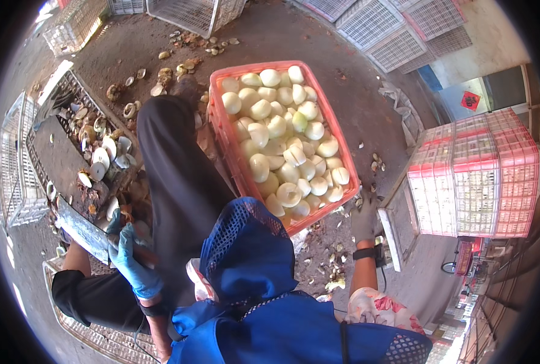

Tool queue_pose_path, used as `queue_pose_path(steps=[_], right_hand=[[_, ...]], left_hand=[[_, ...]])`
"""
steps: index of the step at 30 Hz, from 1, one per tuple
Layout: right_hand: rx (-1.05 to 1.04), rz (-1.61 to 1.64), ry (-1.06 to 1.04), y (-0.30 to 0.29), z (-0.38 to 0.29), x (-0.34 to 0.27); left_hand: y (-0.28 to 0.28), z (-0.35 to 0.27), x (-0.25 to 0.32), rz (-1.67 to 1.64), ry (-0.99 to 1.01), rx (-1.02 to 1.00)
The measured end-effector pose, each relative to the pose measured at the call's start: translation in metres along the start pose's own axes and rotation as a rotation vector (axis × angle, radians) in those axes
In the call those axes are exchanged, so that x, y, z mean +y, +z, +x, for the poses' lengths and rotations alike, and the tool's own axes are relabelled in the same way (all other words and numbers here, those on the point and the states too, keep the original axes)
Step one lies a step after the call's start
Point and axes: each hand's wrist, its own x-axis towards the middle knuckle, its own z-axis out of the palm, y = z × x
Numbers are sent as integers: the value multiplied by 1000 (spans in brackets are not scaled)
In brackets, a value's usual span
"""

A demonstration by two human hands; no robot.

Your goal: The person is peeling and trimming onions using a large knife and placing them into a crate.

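Observation:
My left hand (133,264), in a blue glove, grips a broad-bladed knife (82,227) by its brown handle. The blade points left over the near end of a crate of peelings (46,170). Cut onion ends (100,159) and dry skins are heaped in that crate. My right hand (364,216), in a grey glove, reaches down past the near right corner of a red plastic crate (352,184). What its fingers touch is not clear. Peeled white onions (276,126) fill the red crate, several with cut tops.
Stacked red crates (474,177) stand at right on a low platform. White plastic crates (386,27) are piled against the far wall, with others (183,13) at far left. Onion scraps (188,63) litter the floor. My dark-clothed knee (169,136) sits between the peelings and the red crate.

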Motion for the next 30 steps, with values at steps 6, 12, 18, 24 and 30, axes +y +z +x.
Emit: queue_pose_path(steps=[6, 12, 18, 24, 30], right_hand=[[-1, 603, -419, -40, 55, -165], [-32, 284, -567, 1, 82, -224], [-53, 1, -552, 23, 83, -235], [-83, -11, -520, 30, 84, -234], [-93, -23, -504, 32, 85, -238]], left_hand=[[-27, 12, -17, -21, -43, -124], [0, 5, -8, 7, -55, 19], [-3, 9, -8, -5, -97, 52], [-15, 15, -20, -10, -119, 18], [-19, 15, -20, 78, -61, -61]])
